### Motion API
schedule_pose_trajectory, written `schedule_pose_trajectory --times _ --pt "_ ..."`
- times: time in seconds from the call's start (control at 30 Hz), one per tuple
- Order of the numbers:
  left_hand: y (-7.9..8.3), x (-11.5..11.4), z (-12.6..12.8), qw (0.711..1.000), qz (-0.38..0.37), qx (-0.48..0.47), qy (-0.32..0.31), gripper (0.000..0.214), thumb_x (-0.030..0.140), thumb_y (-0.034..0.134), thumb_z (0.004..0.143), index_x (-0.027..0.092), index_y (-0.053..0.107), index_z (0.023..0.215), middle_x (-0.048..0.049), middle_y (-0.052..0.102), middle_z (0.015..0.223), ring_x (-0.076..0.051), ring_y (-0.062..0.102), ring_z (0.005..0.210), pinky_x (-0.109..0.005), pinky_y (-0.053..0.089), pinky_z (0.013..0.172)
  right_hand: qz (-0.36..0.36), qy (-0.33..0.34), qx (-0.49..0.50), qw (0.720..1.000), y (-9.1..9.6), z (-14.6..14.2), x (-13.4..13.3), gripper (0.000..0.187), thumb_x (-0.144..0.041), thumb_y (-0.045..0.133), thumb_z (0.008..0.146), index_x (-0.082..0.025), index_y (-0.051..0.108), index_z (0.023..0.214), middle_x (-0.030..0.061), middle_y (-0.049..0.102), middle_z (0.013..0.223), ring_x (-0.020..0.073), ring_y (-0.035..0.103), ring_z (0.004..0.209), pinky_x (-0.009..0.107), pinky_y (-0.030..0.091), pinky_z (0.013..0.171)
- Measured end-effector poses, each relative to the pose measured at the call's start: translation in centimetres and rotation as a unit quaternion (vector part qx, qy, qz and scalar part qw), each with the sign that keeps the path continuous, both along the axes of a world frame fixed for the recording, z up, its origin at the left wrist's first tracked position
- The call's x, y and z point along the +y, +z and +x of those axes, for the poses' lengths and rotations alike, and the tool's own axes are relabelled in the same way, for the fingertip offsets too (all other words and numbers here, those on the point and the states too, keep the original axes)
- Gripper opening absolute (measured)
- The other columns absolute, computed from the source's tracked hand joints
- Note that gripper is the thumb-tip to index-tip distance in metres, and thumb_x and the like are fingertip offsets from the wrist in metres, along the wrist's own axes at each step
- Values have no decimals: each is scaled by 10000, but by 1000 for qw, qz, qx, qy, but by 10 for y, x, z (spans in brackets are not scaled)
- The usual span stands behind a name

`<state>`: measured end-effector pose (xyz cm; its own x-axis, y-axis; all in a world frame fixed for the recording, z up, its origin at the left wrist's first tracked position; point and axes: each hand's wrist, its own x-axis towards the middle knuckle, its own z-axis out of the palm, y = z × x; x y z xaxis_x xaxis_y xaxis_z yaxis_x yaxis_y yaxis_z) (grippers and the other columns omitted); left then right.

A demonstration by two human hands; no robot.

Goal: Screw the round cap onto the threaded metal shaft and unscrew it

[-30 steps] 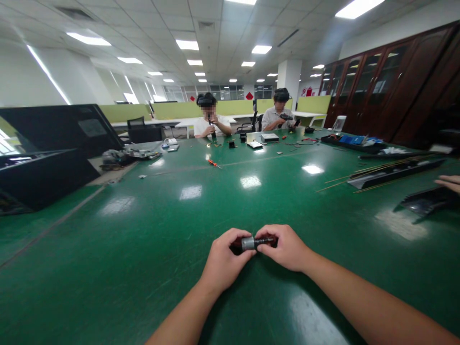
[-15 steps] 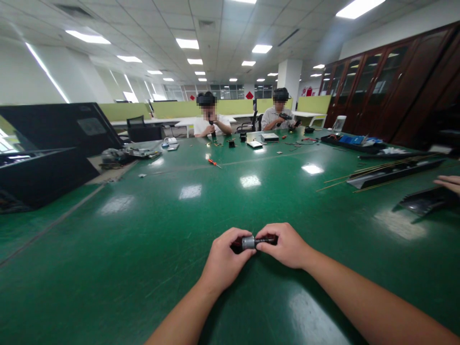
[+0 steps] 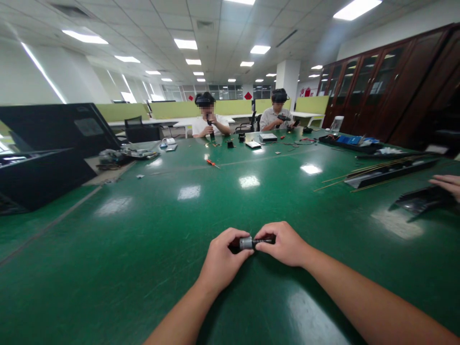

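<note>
Low over the green table (image 3: 158, 230), between my hands, is a small silver cylinder (image 3: 246, 243) that looks like a little electric motor. A thin dark ribbed shaft (image 3: 260, 241) sticks out of its right end. My left hand (image 3: 223, 254) curls around the cylinder, thumb below and forefinger above. My right hand (image 3: 283, 244) pinches the shaft from the other side, and the fingertips of both hands nearly meet. Parts of the piece are hidden behind the fingers.
An orange screwdriver (image 3: 212, 163) lies farther up the table. At left stands a black case (image 3: 43, 177). Long thin rods (image 3: 330, 186) and a dark channel (image 3: 391, 173) lie at right, near another person's hand (image 3: 447, 184). Two people sit across the table.
The right hand's fingers have drawn slightly away from the cylinder, so a little more of the shaft's base shows. Otherwise the view has only shifted slightly.
</note>
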<state>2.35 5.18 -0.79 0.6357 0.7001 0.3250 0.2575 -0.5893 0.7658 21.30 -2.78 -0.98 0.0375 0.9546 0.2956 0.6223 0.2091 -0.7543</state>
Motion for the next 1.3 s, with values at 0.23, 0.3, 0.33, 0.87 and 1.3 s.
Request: schedule_pose_trajectory --times 0.23,0.3,0.33,0.87,1.3 --pt "-3 2 -1 1000 3 -1 -2 295 111 775 704 258 693 946 30 674 887 -155 621 821 -270 467 740 5 -1 -7 1000 0 2 0 97 -192 713 759 -199 760 844 -4 725 776 142 640 718 246 435 667" --pt "-4 2 -1 1000 4 -1 0 298 114 778 702 260 691 946 32 672 888 -154 620 824 -270 467 743 8 -2 -9 1000 1 2 -1 93 -193 713 758 -198 758 839 -3 724 773 142 638 713 245 434 663" --pt "-5 3 -1 1000 4 -2 0 299 113 778 703 261 690 947 33 671 889 -153 619 826 -270 468 745 9 -2 -10 1000 1 2 -2 90 -193 713 758 -197 757 836 -2 723 771 142 637 711 245 434 661" --pt "2 0 0 1000 2 9 7 297 99 784 682 246 702 927 24 684 876 -159 620 821 -271 463 743 7 -17 -3 1000 1 -2 -3 77 -193 710 743 -191 743 812 4 713 754 143 623 689 241 422 634" --pt "3 0 1 1000 3 10 10 283 120 774 678 248 713 923 10 696 878 -175 632 826 -280 472 747 -1 -13 -5 1000 -1 -1 -3 81 -208 695 763 -186 747 821 11 714 747 148 621 687 244 421 635"
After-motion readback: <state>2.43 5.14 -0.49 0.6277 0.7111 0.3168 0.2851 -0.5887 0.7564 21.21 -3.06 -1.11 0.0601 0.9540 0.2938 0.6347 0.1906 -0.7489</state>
